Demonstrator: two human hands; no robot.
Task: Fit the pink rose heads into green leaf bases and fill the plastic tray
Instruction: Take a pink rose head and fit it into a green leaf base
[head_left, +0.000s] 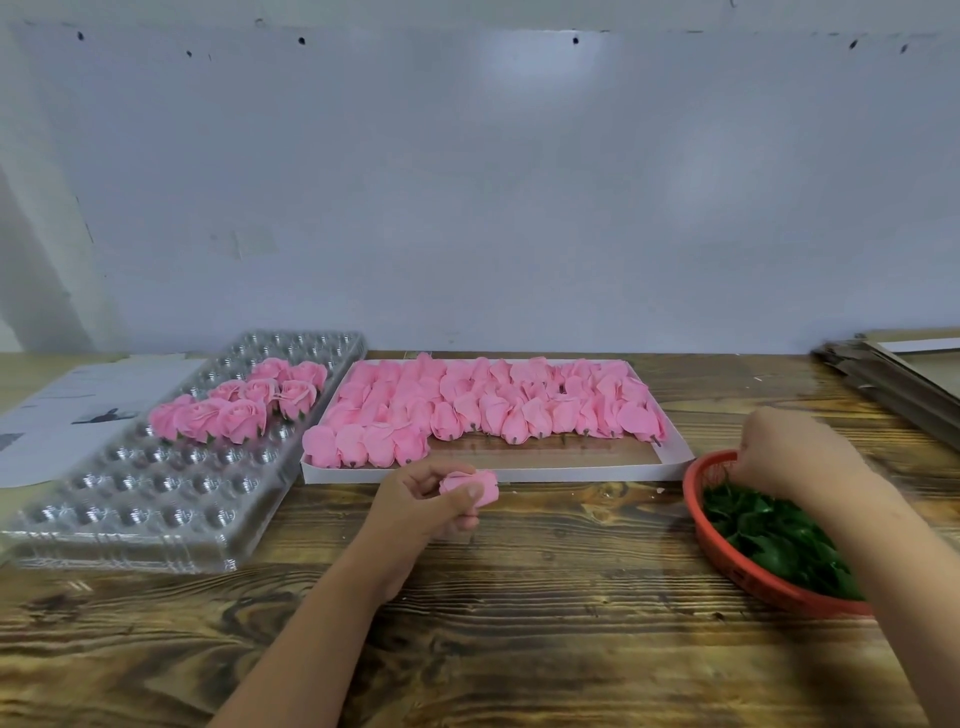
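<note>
Wooden table (545, 597) with dark grain fills the near part of the view, and both forearms reach over it. The left hand (423, 501) grips one pink rose head (475, 486) between thumb and curled fingers, held above the table just in front of the white box (519, 473). This rose lies on its side — its long axis runs left to right, and which end is the base I cannot tell.

The right hand (779, 452) is down in the red basket (698, 525) at the right, its fingers bent toward the green leaf bases (774, 540); whether they pinch a leaf I cannot tell, because the hand is blurred.

Many more loose rose heads (467, 410) lie in rows in the white box, stems toward the camera. On the left, touching the box, sits the clear plastic tray (156, 499) — some finished roses (234, 410) stand in its far cups, faces upward. Papers (67, 410) lie under the tray's left side, and flat cardboard (904, 369) is stacked at the far right.
</note>
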